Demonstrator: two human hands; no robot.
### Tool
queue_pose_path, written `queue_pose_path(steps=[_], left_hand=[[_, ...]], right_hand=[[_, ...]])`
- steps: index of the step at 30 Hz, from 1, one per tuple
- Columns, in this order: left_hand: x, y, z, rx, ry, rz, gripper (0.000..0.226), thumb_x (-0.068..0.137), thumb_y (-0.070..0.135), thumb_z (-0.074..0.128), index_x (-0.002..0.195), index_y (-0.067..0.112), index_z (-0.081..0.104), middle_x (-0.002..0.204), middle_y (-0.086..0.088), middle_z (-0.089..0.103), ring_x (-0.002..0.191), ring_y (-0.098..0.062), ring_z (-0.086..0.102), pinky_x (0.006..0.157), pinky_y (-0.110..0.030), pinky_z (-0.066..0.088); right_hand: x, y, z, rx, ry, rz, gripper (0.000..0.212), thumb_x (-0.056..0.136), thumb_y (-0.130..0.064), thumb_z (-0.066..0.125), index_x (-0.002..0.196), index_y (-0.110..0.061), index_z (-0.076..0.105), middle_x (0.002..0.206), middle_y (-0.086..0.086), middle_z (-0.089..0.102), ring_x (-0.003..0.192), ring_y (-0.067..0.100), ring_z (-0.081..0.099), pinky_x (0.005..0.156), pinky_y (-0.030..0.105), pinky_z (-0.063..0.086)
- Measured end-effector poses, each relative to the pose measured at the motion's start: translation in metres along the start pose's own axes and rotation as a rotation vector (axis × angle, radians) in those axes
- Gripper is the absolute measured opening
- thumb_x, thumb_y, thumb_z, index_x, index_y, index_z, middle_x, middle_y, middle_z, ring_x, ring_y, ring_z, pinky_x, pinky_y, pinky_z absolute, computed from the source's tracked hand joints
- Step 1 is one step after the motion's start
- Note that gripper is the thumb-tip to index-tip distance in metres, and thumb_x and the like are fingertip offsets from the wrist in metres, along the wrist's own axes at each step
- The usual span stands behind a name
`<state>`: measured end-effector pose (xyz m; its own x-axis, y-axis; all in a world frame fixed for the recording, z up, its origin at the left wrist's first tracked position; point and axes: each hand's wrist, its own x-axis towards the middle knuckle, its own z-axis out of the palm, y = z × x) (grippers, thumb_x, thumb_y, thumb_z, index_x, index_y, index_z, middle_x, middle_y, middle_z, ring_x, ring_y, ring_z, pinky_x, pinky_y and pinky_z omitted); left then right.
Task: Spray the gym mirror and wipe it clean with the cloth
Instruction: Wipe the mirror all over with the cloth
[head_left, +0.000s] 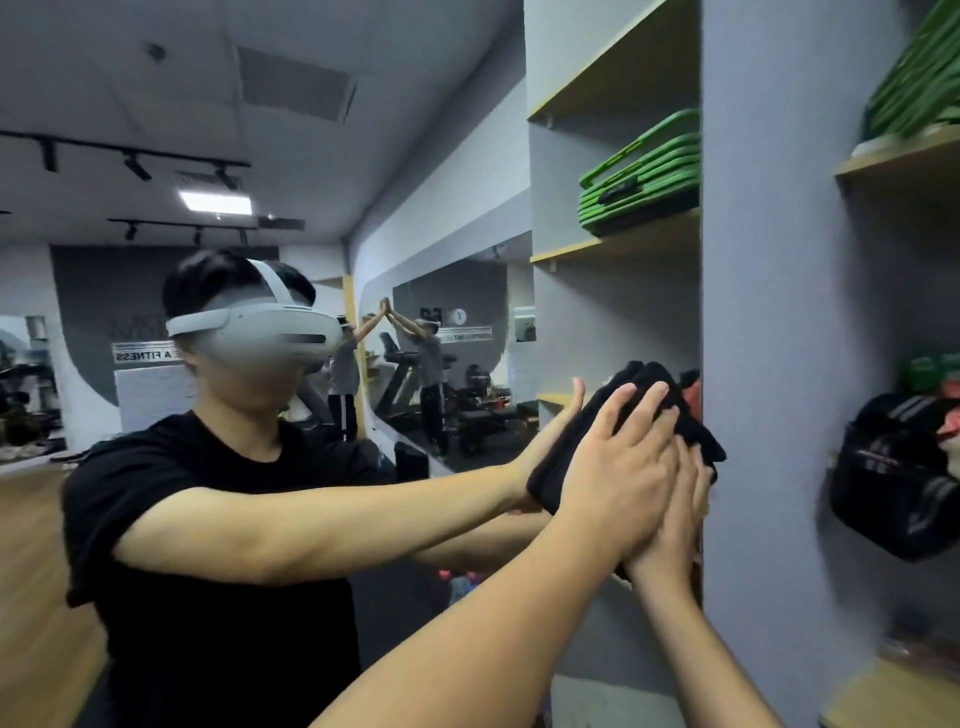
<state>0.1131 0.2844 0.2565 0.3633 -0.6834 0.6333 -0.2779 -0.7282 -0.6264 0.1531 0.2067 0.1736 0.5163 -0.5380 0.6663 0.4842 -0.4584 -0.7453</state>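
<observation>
The gym mirror fills the left and middle of the head view and ends at a grey upright panel. A black cloth is pressed flat against the glass close to that right edge, at chest height. My left hand lies spread over the cloth with the fingers pointing up and right. My right hand sits just behind and below it, partly covered, with its fingertips at the cloth's lower edge. The glass reflects a person in a black T-shirt and white headset reaching to the same spot. No spray bottle is in view.
A grey upright panel borders the mirror on the right. Beyond it are wooden shelves holding green mats and a black bag. The mirror reflects treadmills, a wood floor and another person.
</observation>
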Motion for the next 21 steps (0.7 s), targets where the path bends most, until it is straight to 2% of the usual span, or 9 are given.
queue_pose_path(steps=[2, 4, 6, 8, 12, 15, 21], left_hand=[[-0.002, -0.008, -0.004, 0.022, 0.008, -0.004, 0.050, 0.104, 0.031, 0.027, 0.143, 0.020, 0.056, 0.162, -0.001, 0.038, 0.158, -0.030, 0.011, 0.118, -0.051, -0.021], [-0.005, -0.019, -0.010, 0.043, 0.031, -0.045, 0.053, 0.102, 0.031, 0.024, 0.143, 0.020, 0.056, 0.162, -0.001, 0.039, 0.157, -0.030, 0.013, 0.119, -0.051, -0.019], [-0.010, -0.030, -0.016, 0.072, 0.075, -0.060, 0.054, 0.101, 0.031, 0.023, 0.142, 0.019, 0.057, 0.161, -0.002, 0.041, 0.157, -0.030, 0.016, 0.122, -0.051, -0.012], [-0.016, -0.042, -0.025, 0.108, 0.111, -0.076, 0.055, 0.100, 0.031, 0.024, 0.141, 0.019, 0.058, 0.160, -0.002, 0.043, 0.156, -0.030, 0.020, 0.123, -0.051, -0.005], [-0.030, -0.067, -0.046, 0.143, 0.134, -0.115, 0.055, 0.099, 0.032, 0.026, 0.142, 0.017, 0.058, 0.160, -0.004, 0.043, 0.156, -0.031, 0.021, 0.124, -0.051, -0.002], [-0.045, -0.085, -0.062, 0.173, 0.153, -0.147, 0.057, 0.099, 0.033, 0.025, 0.143, 0.016, 0.057, 0.159, -0.004, 0.044, 0.155, -0.030, 0.023, 0.125, -0.050, 0.002], [-0.076, -0.122, -0.090, 0.179, 0.242, -0.175, 0.050, 0.099, 0.031, 0.036, 0.136, 0.012, 0.065, 0.152, -0.008, 0.052, 0.150, -0.036, 0.034, 0.123, -0.049, 0.017]], right_hand=[[-0.001, -0.016, 0.002, 0.010, 0.009, -0.012, 0.057, 0.100, -0.009, 0.054, 0.154, -0.012, 0.033, 0.165, 0.010, 0.021, 0.153, 0.029, 0.015, 0.124, 0.040, 0.014], [0.000, -0.030, 0.005, 0.022, 0.010, -0.050, 0.055, 0.100, -0.010, 0.055, 0.152, -0.011, 0.036, 0.164, 0.010, 0.023, 0.153, 0.029, 0.015, 0.123, 0.041, 0.015], [0.000, -0.043, 0.009, 0.096, 0.001, -0.064, 0.053, 0.102, -0.025, 0.052, 0.152, -0.017, 0.036, 0.165, 0.005, 0.020, 0.154, 0.024, 0.011, 0.124, 0.048, 0.018], [-0.001, -0.057, 0.015, 0.135, -0.011, -0.082, 0.054, 0.101, -0.037, 0.043, 0.153, -0.024, 0.034, 0.167, -0.004, 0.016, 0.155, 0.018, 0.004, 0.124, 0.048, 0.016], [-0.004, -0.080, 0.028, 0.151, -0.006, -0.126, 0.049, 0.106, -0.028, 0.047, 0.152, -0.033, 0.032, 0.167, -0.011, 0.012, 0.155, 0.011, -0.003, 0.124, 0.051, 0.015], [-0.013, -0.102, 0.036, 0.119, 0.005, -0.173, 0.050, 0.106, -0.025, 0.048, 0.153, -0.031, 0.032, 0.167, -0.008, 0.015, 0.155, 0.012, -0.003, 0.124, 0.047, 0.014], [-0.041, -0.158, 0.044, 0.099, 0.009, -0.253, 0.048, 0.105, -0.029, 0.042, 0.152, -0.027, 0.036, 0.166, -0.002, 0.021, 0.155, 0.020, 0.003, 0.124, 0.048, 0.013]])
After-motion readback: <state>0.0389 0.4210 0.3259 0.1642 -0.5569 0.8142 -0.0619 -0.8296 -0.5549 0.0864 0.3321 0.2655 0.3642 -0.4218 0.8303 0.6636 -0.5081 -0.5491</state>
